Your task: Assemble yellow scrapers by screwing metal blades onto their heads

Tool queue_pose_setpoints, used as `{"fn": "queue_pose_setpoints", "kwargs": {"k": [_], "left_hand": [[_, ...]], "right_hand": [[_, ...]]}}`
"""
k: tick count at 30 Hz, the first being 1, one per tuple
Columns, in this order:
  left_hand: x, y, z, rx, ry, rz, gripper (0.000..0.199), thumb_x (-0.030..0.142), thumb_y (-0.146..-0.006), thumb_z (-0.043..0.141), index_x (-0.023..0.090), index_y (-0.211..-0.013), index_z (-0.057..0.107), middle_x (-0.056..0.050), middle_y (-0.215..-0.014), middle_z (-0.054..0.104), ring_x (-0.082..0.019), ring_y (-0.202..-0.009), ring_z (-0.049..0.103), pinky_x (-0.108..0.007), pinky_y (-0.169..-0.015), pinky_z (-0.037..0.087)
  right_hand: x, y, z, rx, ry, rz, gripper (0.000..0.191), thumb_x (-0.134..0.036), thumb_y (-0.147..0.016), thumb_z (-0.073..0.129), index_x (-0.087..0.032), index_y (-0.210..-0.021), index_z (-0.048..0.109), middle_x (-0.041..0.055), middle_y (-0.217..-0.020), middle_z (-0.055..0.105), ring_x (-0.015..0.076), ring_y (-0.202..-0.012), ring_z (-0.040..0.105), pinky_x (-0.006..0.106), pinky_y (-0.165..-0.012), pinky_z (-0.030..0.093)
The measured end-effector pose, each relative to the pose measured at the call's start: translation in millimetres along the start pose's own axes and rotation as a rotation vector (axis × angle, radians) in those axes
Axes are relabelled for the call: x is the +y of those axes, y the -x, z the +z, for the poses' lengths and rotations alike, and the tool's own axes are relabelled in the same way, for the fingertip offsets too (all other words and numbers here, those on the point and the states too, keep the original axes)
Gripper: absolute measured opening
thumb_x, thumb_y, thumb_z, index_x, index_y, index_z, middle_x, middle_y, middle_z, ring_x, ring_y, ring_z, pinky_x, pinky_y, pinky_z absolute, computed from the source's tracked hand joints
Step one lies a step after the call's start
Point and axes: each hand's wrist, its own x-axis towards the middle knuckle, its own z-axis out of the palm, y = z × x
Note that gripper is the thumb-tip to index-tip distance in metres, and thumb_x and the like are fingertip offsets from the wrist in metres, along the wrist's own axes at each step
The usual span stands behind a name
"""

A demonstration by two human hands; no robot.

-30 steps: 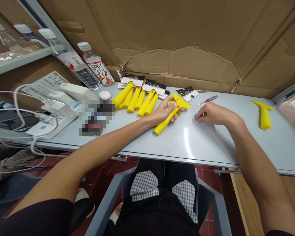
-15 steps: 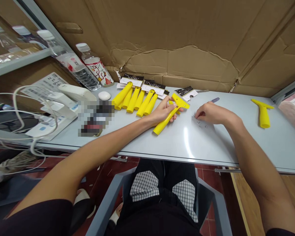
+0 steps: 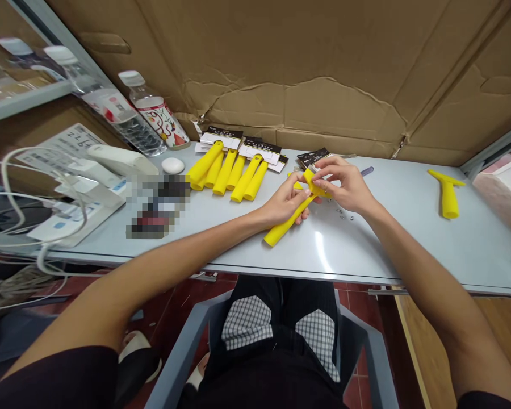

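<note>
My left hand (image 3: 284, 203) is wrapped round a yellow plastic scraper (image 3: 284, 227), its T-shaped head up and its handle slanting down toward me. At the scraper's head, the fingers of my right hand (image 3: 343, 184) are pinched together against the plastic. Whatever lies between those fingertips is too small and hidden to make out. Several small metal screws (image 3: 342, 215) lie loose on the tabletop just below my right hand. Beyond it shows the end of a slim grey-purple tool (image 3: 367, 170), partly hidden.
Several yellow scrapers with card tags (image 3: 225, 173) lie in a row at the back. Another yellow scraper (image 3: 449, 199) is at the right, and black-and-white cards (image 3: 313, 158) lie behind my hands. Leftward are a white mouse (image 3: 172, 165), bottles (image 3: 155, 113), boxes and white cables.
My right hand has left the screws on the table and moved left and up to the scraper's head. My left hand keeps its hold on the scraper.
</note>
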Motion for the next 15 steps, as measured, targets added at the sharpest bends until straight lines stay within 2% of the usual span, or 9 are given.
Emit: {"fn": "queue_pose_setpoints", "kwargs": {"k": [6,10,13,15], "left_hand": [[-2,0,-0.9,0.001,0.009,0.005,0.045,0.055,-0.1,0.07,0.028,-0.111,0.036,-0.002,-0.097,0.08,-0.01,-0.049,0.064,-0.022,-0.044,0.046],[-2,1,1.2,-0.012,0.032,-0.004,0.047,0.055,-0.099,0.072,0.027,-0.111,0.037,-0.002,-0.096,0.079,-0.008,-0.049,0.062,-0.021,-0.045,0.046],[1,2,3.6,0.005,0.082,-0.018,0.042,0.049,-0.1,0.072,0.027,-0.112,0.037,-0.003,-0.099,0.08,-0.008,-0.05,0.061,-0.021,-0.045,0.045],[4,1,4.0,0.037,0.134,-0.04,0.036,0.042,-0.103,0.069,0.027,-0.112,0.037,-0.005,-0.101,0.08,-0.009,-0.051,0.061,-0.021,-0.045,0.043]], "right_hand": [[-1,0,6,0.025,-0.048,0.08,0.011,-0.036,-0.086,0.078,-0.026,-0.089,0.08,0.0092,-0.125,0.074,0.0305,-0.121,0.068,0.043,-0.089,0.057],[-3,-1,11,0.063,-0.134,0.165,0.015,-0.033,-0.082,0.082,-0.024,-0.091,0.074,0.0072,-0.111,0.078,0.0265,-0.1,0.073,0.04,-0.082,0.058],[-3,-4,-3,0.016,-0.107,0.15,0.019,-0.041,-0.087,0.08,-0.023,-0.093,0.076,0.0079,-0.112,0.078,0.0264,-0.098,0.072,0.041,-0.082,0.059],[4,-5,-25,0.002,0.064,0.116,0.022,-0.045,-0.094,0.073,-0.024,-0.097,0.079,0.0101,-0.115,0.078,0.0295,-0.105,0.071,0.044,-0.087,0.059]]}}
